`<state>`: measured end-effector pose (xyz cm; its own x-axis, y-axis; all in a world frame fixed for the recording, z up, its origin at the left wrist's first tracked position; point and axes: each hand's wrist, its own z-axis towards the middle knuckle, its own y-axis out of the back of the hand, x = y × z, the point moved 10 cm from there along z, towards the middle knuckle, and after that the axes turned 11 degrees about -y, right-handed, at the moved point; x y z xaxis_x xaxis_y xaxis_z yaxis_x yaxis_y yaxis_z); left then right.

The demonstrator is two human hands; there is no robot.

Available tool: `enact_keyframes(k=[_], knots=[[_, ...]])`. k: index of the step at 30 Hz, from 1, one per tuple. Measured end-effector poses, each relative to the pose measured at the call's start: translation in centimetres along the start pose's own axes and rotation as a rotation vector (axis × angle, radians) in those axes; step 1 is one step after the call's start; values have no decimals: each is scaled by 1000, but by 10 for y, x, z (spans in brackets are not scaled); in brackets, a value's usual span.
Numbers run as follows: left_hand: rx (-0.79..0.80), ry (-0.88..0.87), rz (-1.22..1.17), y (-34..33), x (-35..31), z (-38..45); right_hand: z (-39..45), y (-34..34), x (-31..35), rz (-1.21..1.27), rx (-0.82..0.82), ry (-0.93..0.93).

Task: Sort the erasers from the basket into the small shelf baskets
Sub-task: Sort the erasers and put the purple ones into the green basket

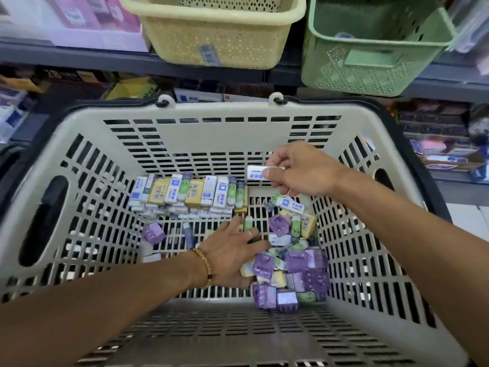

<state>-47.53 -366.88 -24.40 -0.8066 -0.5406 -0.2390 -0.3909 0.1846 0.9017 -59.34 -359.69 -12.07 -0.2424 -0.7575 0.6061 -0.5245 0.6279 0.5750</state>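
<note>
A large beige slotted basket (238, 133) fills the view. On its floor lie several erasers: a stacked row of white, yellow and green ones (190, 193) at the back and a loose heap of purple, green and yellow ones (293, 271) at the right. My right hand (299, 169) is raised over the basket and pinches a white eraser with blue print (256, 172). My left hand (230, 250), a bead bracelet on its wrist, lies low on the basket floor with fingers spread over loose erasers; a green eraser (248, 223) shows at its fingertips.
On the shelf above stand a cream perforated basket (217, 35) and a green perforated basket (375, 43), each with an eraser faintly visible inside. Pink boxes (79, 19) stand at the upper left. Boxed goods fill the lower shelves behind the big basket.
</note>
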Motion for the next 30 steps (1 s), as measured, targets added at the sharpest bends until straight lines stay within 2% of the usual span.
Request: enact_keyframes(k=[9,11,13,18,21,23,26,30], knots=[[12,178,-214,8,17,-23,7,-13,3,-50,19,-5],[3,226,-374,14,21,-37,8,-14,3,-30,24,-19],[-36,323,-652,22,27,-56,10,-14,3,12,27,-38],[-319,480,-1717,52,28,-114,6,-17,8,157,46,-56],[-543,515,-2100,71,32,-158,8,-38,25,174,90,-36],[-698,539,-2204,80,36,-187,17,-63,46,178,142,-12],[-893,564,-2230,89,42,-224,33,-106,88,208,240,28],[-1029,516,-2222,94,45,-245,54,-151,125,264,281,24]])
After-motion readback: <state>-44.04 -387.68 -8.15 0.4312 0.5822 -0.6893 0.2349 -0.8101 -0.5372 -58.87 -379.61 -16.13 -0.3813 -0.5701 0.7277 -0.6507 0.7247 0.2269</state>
